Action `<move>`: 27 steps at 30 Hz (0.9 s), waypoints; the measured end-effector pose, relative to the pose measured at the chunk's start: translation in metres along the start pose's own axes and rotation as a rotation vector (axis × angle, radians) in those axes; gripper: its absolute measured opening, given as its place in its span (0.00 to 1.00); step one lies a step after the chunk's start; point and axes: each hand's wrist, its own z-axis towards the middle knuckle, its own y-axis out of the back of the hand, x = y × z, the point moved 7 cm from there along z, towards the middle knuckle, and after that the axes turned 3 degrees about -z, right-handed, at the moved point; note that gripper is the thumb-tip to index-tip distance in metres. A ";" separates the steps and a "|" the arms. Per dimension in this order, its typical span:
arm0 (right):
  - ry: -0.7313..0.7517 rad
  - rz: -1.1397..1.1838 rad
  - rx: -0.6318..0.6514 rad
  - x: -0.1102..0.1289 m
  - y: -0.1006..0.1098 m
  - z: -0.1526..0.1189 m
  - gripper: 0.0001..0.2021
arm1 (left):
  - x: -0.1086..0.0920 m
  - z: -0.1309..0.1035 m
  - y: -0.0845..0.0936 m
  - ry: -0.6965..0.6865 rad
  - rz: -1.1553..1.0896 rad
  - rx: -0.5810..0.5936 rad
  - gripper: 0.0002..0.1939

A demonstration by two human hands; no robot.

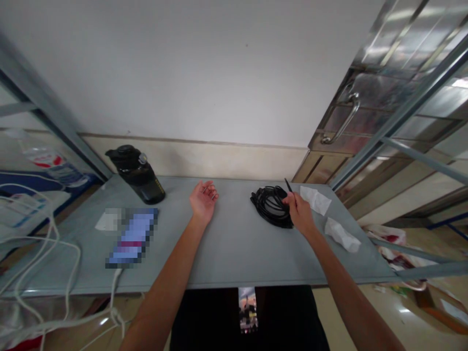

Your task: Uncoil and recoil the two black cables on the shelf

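Note:
My left hand (204, 201) rests palm up on the grey-blue tabletop (234, 253), its fingers loosely curled and a little apart. Small pale and dark streaks show among those fingers; I cannot make out what they are. Over at the right, my right hand (300, 210) is closed around a thin black pointed stick (288, 184), whose tip sticks up past the thumb. Whether it is a pen or something else does not show. Just left of that hand lies a coiled black cable (270, 207), partly overlapped by the fingers.
A black bottle (137, 175) stands at the back left, near a phone (133, 239) with a white cable (115, 287). Crumpled tissues (341, 235) lie on the right. Metal frame posts (395, 122) flank the table; another phone (248, 309) rests on my lap.

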 end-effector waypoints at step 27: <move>0.350 0.726 -0.149 0.286 0.108 0.117 0.27 | 0.056 -0.042 -0.041 0.352 0.463 0.563 0.28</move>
